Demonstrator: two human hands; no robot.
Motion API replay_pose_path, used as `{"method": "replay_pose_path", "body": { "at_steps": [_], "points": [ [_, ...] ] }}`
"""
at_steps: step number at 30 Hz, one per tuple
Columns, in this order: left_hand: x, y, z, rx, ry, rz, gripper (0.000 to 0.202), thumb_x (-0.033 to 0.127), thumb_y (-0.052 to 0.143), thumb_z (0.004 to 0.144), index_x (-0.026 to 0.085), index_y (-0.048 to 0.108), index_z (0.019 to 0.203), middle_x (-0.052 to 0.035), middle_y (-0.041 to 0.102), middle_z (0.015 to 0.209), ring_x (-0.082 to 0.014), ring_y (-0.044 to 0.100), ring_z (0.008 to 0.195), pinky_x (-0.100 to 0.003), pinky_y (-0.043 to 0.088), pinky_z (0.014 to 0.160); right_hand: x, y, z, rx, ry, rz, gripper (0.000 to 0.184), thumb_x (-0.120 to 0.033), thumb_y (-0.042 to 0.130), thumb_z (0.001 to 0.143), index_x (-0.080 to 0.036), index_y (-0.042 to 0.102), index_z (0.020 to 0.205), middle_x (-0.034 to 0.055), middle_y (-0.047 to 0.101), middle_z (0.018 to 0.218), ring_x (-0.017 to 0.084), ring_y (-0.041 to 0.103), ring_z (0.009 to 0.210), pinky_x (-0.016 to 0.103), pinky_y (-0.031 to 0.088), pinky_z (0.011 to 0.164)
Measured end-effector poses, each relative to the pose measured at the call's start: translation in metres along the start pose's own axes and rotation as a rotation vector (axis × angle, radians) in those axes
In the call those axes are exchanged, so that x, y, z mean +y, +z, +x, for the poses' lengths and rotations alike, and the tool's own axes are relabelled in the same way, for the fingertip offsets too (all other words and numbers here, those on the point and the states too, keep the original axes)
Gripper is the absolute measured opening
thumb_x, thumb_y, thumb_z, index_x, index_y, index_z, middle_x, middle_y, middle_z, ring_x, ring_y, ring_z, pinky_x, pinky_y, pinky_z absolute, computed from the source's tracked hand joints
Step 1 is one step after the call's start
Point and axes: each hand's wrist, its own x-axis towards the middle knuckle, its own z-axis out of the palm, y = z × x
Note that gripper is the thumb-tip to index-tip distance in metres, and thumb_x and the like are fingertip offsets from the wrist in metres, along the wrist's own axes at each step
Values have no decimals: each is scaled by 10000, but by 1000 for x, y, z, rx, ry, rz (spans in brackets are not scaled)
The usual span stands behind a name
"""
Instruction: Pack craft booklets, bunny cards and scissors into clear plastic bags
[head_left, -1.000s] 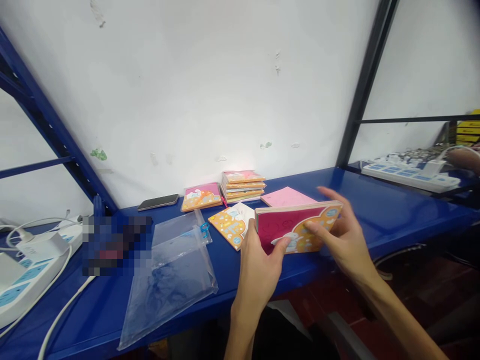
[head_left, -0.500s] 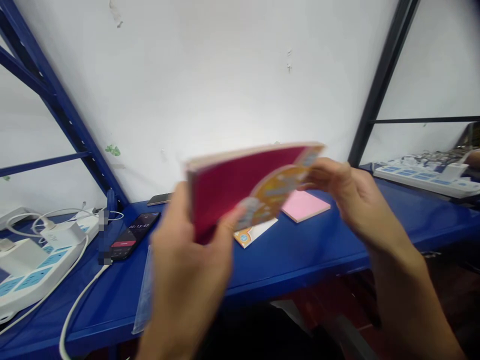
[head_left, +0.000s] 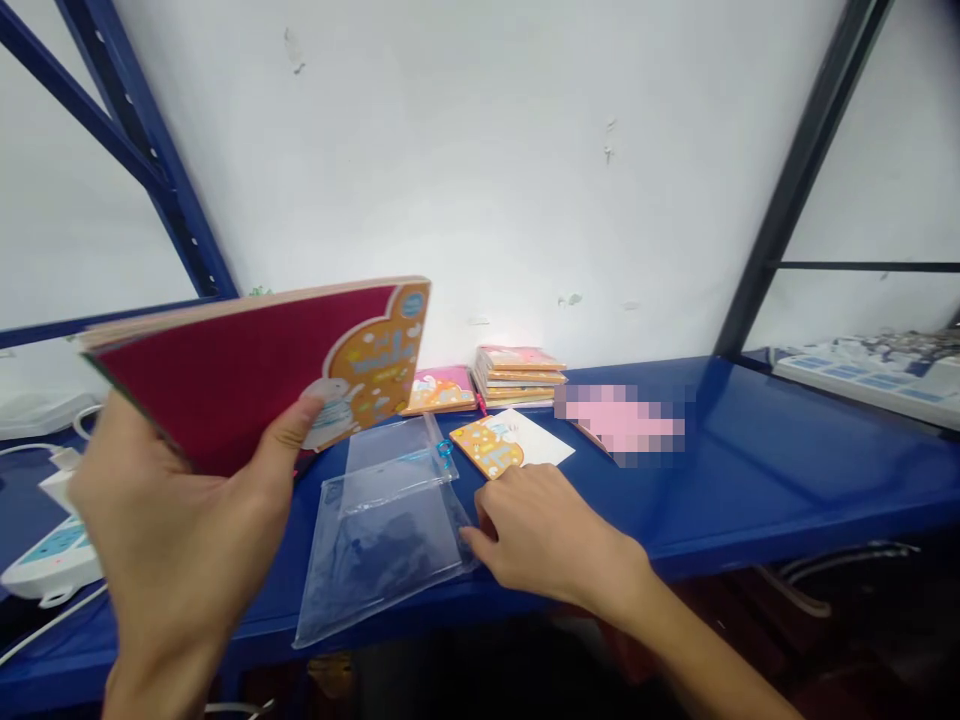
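Observation:
My left hand [head_left: 176,520] holds up a small stack of red-and-orange booklets [head_left: 255,365] above the left part of the blue shelf [head_left: 765,470], thumb on the front cover. My right hand [head_left: 540,530] rests low on the shelf, fingers curled, their tips touching the right edge of a clear plastic zip bag [head_left: 382,520] with a blue slider. Just beyond that hand lies an orange-and-white booklet [head_left: 510,445].
A stack of booklets [head_left: 517,375] and a pink-orange booklet [head_left: 439,390] sit by the white wall. A blurred pink patch [head_left: 619,425] lies to the right. White power strips [head_left: 49,555] with cables are at far left, another [head_left: 870,375] at far right. A black upright [head_left: 795,190] stands on the right.
My left hand carried the booklets up and to the left. My right hand let go of them and dropped to the plastic bag's edge. The view shifted left.

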Motion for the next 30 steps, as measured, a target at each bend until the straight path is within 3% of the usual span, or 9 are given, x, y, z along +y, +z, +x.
{"method": "replay_pose_path", "body": {
  "at_steps": [3,6,10,16,19,21,23,26,30],
  "points": [
    [-2,5,-4,-30,236,54,462,404,849,785,260,712,1202,48,768,1100,-238,705,957,-447,552,933,11,-1,2,55,6,19,260,-223,540,907,-190,722,724,89,755,749,232,684,681,334,238,564],
    [-7,8,-7,-79,295,50,434,398,858,781,269,722,1172,47,776,1063,-225,704,916,-381,563,847,22,-6,4,140,72,108,286,-252,508,938,-202,690,723,61,731,734,207,650,666,327,215,552],
    [-5,9,-9,-90,312,38,433,381,861,785,275,718,1180,51,776,1054,-212,702,905,-335,547,806,35,-15,5,219,133,299,278,-275,488,980,-205,662,775,29,721,776,177,618,674,304,305,592],
    [-5,5,-8,-118,324,32,312,407,831,808,261,736,1067,56,769,959,-192,679,823,-302,532,728,55,-34,-2,208,3,793,282,-352,471,1028,-214,611,826,7,688,857,177,621,810,287,428,707],
    [-12,3,-5,-205,397,-7,220,446,773,833,300,721,988,37,744,884,-223,681,757,-341,542,651,65,-42,-9,219,-27,971,300,-395,513,1017,-212,614,802,48,733,1043,222,638,1007,311,453,821],
    [-14,3,-4,-258,447,-43,147,407,730,864,334,705,989,26,728,905,-238,696,776,-367,557,656,72,-46,-14,191,-24,1065,289,-396,547,1000,-209,630,797,61,731,1181,242,623,1100,319,448,866],
    [-13,3,-4,-279,475,-63,88,366,719,875,345,688,955,27,701,876,-229,701,763,-360,555,635,81,-47,-18,116,-49,1128,250,-355,567,982,-208,654,800,54,742,1164,228,628,1027,321,441,841],
    [-9,2,-7,-244,512,-42,80,372,737,859,342,663,865,30,644,776,-215,681,683,-353,514,563,92,-47,-20,14,-112,1177,226,-290,561,958,-208,680,785,42,762,993,202,614,884,326,422,794],
    [-5,0,-12,-160,545,21,131,406,714,876,341,635,793,5,591,762,-230,635,658,-390,481,586,97,-47,-19,-79,-170,1246,253,-252,544,943,-202,627,709,83,779,1089,244,655,999,377,439,891]
  ]
}}
